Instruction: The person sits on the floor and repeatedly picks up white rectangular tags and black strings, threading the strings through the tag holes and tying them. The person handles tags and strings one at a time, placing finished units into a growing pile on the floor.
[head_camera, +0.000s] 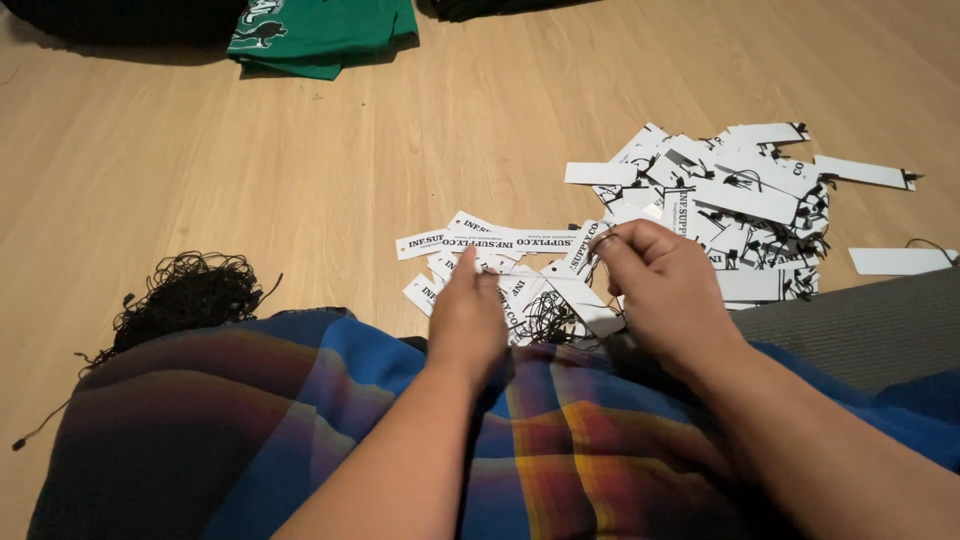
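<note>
White card tags (500, 262) with thin black strings, on pale wood floor (300, 170).
My right hand (665, 290) pinches one tag's string at fingertips; my left hand (467, 320) hovers just beside, fingers loosely curled, empty.

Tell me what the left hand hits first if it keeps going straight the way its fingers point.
Probably the white paper tags just beyond the left hand; its fingertips already seem to reach them, though depth is unclear.

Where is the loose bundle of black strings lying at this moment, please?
In the head view, the bundle of black strings lies on the wooden floor at the left, beside the plaid cloth, well left of the left hand.
</note>
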